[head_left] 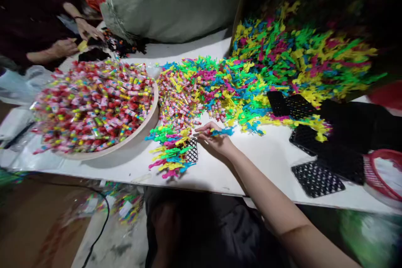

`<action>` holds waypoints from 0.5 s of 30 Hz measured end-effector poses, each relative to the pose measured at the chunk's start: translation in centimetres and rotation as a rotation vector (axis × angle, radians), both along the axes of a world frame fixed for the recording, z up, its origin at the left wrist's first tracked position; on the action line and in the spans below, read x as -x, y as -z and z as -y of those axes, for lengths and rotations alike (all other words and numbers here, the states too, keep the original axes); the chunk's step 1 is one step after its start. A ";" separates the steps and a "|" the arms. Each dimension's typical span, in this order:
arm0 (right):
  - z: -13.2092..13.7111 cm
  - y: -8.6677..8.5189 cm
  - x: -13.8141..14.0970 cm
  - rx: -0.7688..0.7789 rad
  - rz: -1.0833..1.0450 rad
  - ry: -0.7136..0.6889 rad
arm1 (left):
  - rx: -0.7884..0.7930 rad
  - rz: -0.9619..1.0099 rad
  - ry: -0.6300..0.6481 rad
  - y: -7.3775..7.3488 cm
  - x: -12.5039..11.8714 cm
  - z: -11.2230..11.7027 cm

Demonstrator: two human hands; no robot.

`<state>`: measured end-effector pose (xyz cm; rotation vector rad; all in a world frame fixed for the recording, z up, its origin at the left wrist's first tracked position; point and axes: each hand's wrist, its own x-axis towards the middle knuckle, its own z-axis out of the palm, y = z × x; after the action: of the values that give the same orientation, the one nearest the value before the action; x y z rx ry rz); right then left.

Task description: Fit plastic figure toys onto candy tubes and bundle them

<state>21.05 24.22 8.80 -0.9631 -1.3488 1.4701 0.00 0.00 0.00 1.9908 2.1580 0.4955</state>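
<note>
White tabletop (pixel 266 155), blue figure (pixel 223 132) in right hand (pixel 218 142)

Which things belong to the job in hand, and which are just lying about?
Likely the job:
- blue figure held in the right hand
- small black tray with round holes
- coloured figures bunched at its left

Seemingly just lying about:
- dark cable below the table
- red basket at the table's right end
</note>
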 end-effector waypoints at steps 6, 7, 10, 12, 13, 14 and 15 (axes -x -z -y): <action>-0.2 0.6 1.1 0.039 -0.099 0.106 | -0.016 0.000 0.047 -0.7 0.0 -0.4; -0.2 0.7 1.3 0.034 -0.084 0.146 | -0.013 0.001 0.048 -0.9 0.0 -0.5; 0.2 0.7 1.8 0.022 0.031 0.206 | -0.004 0.014 0.050 -1.4 -0.1 -0.7; 0.5 0.7 2.0 -0.008 0.125 0.222 | -0.010 0.015 0.049 -1.7 -0.2 -0.7; 0.6 0.8 2.1 -0.021 0.157 0.225 | -0.016 0.010 0.043 -1.7 -0.3 -0.7; 0.7 0.9 2.2 -0.028 0.181 0.224 | -0.025 0.003 0.034 -1.8 -0.4 -0.6; 0.7 1.0 2.3 -0.031 0.198 0.220 | -0.030 -0.006 0.025 -1.9 -0.5 -0.6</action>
<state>18.79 23.50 7.84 -1.2209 -1.3531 1.2099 0.51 0.60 1.85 2.0346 2.1392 0.5215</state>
